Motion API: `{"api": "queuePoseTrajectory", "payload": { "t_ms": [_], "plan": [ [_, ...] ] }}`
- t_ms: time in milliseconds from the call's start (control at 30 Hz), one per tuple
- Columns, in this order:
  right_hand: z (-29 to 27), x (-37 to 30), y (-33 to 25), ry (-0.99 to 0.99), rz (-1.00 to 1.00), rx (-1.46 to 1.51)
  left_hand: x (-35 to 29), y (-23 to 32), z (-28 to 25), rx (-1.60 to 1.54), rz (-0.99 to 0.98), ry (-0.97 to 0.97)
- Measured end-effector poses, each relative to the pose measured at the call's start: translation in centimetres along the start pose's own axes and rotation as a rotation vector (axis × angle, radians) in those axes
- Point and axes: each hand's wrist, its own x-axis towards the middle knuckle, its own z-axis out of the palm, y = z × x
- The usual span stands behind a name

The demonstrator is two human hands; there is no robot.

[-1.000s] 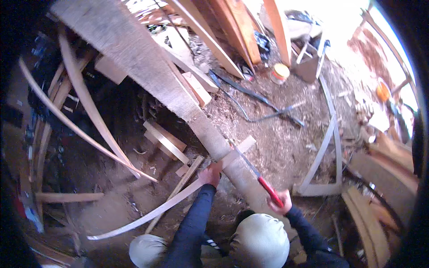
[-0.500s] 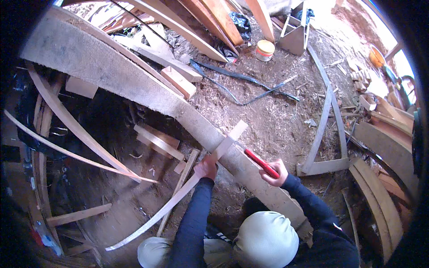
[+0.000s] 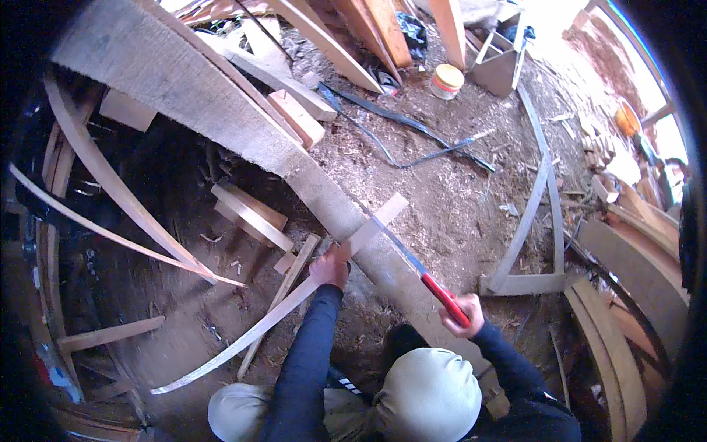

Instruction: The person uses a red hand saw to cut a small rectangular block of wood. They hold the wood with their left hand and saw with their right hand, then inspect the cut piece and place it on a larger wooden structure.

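My left hand (image 3: 330,267) is closed around a long, curved wooden strip (image 3: 274,317). The strip crosses over a thick rough beam (image 3: 320,193) and its far end sticks out past the beam's edge. My right hand (image 3: 464,315) grips the red handle of a narrow-bladed handsaw (image 3: 444,298). The thin blade reaches away from the handle to the strip, touching or very close to it near the far end; its teeth are too small to make out.
A pale triangular wooden frame (image 3: 524,283) lies on the right, near stacked curved boards (image 3: 600,346). Dark strapping (image 3: 412,132) and a yellow-lidded tub (image 3: 446,81) are beyond the beam. Curved slats (image 3: 121,195) and offcuts (image 3: 254,217) lie at left.
My right hand has pulled the saw back toward me and to the right, so more blade shows. My left hand keeps its grip on the strip; the whole view has shifted slightly.
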Motion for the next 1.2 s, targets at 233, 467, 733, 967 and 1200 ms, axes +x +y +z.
{"api": "queuePoseTrajectory", "payload": {
  "t_ms": [233, 467, 733, 967, 1200],
  "plan": [
    [2.9, 6.8, 0.4, 0.123, -0.005, -0.094, 0.3, -0.2, 0.9, -0.044, -0.023, -0.053],
    [2.5, 2.9, 0.1, 0.092, 0.074, -0.063, -0.2, -0.9, 1.2, -0.163, 0.067, 0.007],
    [0.5, -0.8, 0.7, 0.030, 0.057, -0.087, 0.1, -1.3, 2.5, -0.036, -0.004, -0.013],
    [3.9, 7.2, 0.8, 0.075, 0.037, -0.057, -0.2, -1.3, 1.7, -0.120, 0.002, -0.105],
    [1.6, 1.2, 1.6, 0.053, 0.060, -0.103, 0.3, -0.2, 0.1, -0.133, 0.005, -0.068]
  ]
}}
